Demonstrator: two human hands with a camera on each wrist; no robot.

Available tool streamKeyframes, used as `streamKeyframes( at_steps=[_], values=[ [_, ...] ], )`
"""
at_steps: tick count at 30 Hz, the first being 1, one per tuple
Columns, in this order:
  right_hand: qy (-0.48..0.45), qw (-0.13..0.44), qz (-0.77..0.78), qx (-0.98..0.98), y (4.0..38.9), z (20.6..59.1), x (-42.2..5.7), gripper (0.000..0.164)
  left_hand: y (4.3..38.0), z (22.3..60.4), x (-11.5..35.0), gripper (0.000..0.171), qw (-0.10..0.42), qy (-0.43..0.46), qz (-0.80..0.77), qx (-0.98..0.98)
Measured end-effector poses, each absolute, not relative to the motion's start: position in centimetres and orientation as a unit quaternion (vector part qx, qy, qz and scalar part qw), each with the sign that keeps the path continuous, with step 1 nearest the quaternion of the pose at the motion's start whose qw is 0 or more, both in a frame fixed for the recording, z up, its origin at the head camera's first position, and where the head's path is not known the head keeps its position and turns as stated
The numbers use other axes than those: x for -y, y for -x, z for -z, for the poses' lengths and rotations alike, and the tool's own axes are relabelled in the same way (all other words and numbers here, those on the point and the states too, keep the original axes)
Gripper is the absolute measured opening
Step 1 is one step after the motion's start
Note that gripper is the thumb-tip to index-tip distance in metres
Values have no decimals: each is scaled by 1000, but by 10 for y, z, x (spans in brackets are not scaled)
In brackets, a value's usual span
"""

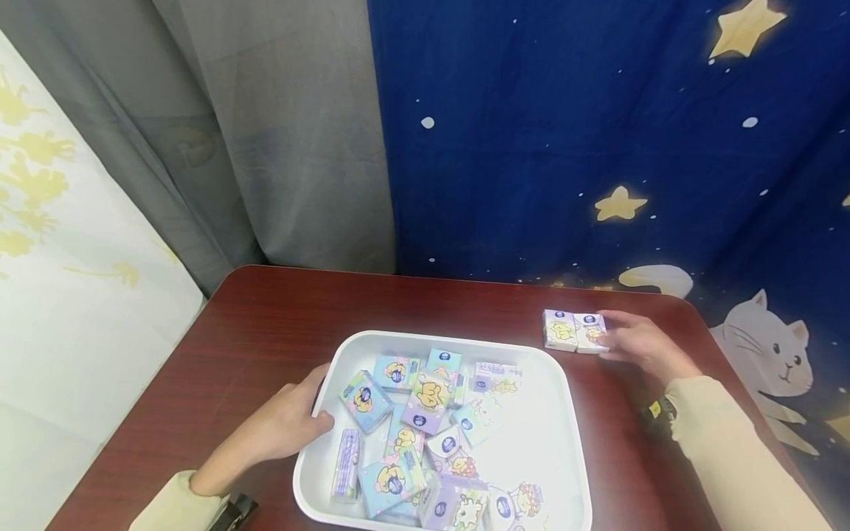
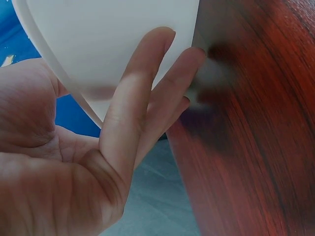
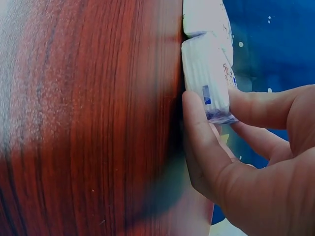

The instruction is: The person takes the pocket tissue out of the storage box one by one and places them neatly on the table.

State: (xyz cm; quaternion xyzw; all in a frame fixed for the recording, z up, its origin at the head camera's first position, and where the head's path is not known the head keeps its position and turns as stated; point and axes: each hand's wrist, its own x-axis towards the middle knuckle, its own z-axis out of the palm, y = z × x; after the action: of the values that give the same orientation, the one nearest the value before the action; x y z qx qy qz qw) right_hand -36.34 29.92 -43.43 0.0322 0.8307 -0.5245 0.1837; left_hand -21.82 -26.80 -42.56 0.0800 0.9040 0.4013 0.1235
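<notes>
A white plastic tray (image 1: 541, 428) stands on the table, holding a jumble of small tissue packets (image 1: 428, 398) in pastel blue, purple and white with cartoon prints. My left hand (image 1: 285, 420) grips its left side, thumb over the rim and fingers along the outer wall, as the left wrist view shows. Right of the tray, two white-and-purple tissue packets lie side by side, a left one (image 1: 560, 332) and a right one (image 1: 589, 335). With thumb and fingers my right hand (image 1: 644, 345) pinches the outer end of the right packet (image 3: 204, 73), which abuts its neighbour.
The dark red wooden table (image 1: 299, 310) has rounded back corners. Behind it hang a grey curtain (image 1: 312, 147) and a blue curtain (image 1: 505, 147) with stars and a cat. A white cloth (image 1: 80, 332) with yellow prints hangs at the left.
</notes>
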Motion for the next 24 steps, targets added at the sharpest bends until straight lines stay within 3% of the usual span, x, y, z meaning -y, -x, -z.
streamKeyframes(
  at_steps=[13,24],
  values=[
    [-62,184,453,-870,371,431,-292,76,218,427,267,82,122,-77,-402,-904],
    [-45,183,480,-857,368,431,-292,75,219,427,267,82,121,-80,-400,-905]
  ],
)
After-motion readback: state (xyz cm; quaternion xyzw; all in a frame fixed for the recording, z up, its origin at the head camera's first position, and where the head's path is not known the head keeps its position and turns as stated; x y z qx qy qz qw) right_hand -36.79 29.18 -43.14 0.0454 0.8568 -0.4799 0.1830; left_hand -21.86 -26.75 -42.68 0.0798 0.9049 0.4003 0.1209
